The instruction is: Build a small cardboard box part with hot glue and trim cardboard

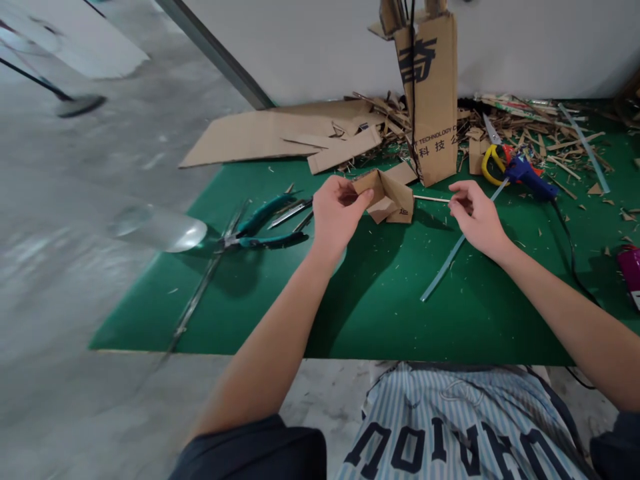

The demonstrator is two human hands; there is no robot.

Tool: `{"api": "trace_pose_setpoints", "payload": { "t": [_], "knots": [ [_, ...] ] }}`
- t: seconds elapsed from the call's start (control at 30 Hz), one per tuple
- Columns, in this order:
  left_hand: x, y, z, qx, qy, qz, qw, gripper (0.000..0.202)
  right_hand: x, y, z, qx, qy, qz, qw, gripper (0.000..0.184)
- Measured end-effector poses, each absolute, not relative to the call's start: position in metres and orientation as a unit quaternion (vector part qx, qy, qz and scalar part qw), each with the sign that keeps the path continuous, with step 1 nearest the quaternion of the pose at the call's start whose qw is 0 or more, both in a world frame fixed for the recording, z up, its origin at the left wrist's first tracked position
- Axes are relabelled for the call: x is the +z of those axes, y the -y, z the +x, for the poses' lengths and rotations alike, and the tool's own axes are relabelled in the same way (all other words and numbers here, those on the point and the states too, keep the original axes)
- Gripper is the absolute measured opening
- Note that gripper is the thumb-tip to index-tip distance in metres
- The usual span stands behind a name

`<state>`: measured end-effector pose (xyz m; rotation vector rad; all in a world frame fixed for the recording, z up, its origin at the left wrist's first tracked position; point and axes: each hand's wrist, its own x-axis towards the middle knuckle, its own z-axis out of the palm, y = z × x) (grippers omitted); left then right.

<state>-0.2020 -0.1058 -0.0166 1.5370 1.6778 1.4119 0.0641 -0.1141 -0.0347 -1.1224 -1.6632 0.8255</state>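
My left hand (340,210) pinches the left edge of a small folded cardboard piece (395,193), holding it above the green table (280,293). From the cardboard's right side a thin pale stick (431,199) runs across to my right hand (476,217), whose thumb and fingers are closed on its end. How far the stick goes into the cardboard is hidden. Left of my left hand lie teal-handled pliers (265,227). A blue glue gun (531,179) with a translucent glue stick (457,253) at its end rests beyond my right hand.
A tall cardboard structure (435,100) stands at the back, with cardboard scraps (540,133) around it. Yellow-handled scissors (493,157) lie near the glue gun. A flat cardboard sheet (245,137) is at the back left, a clear cylinder (165,228) at the left edge, a purple object (630,270) far right.
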Motion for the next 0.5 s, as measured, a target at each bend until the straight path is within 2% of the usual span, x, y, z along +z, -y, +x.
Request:
{"api": "trace_pose_setpoints", "payload": {
  "t": [0.33, 0.5],
  "knots": [
    [-0.024, 0.097, -0.216, 0.526, -0.646, 0.521, 0.185, 0.024, -0.029, 0.118, 0.062, 0.332, 0.700, -0.455, 0.440, 0.019],
    [-0.027, 0.093, -0.221, 0.532, -0.641, 0.513, 0.206, 0.024, -0.027, 0.118, 0.062, 0.334, 0.703, -0.453, 0.434, 0.019]
  ]
}}
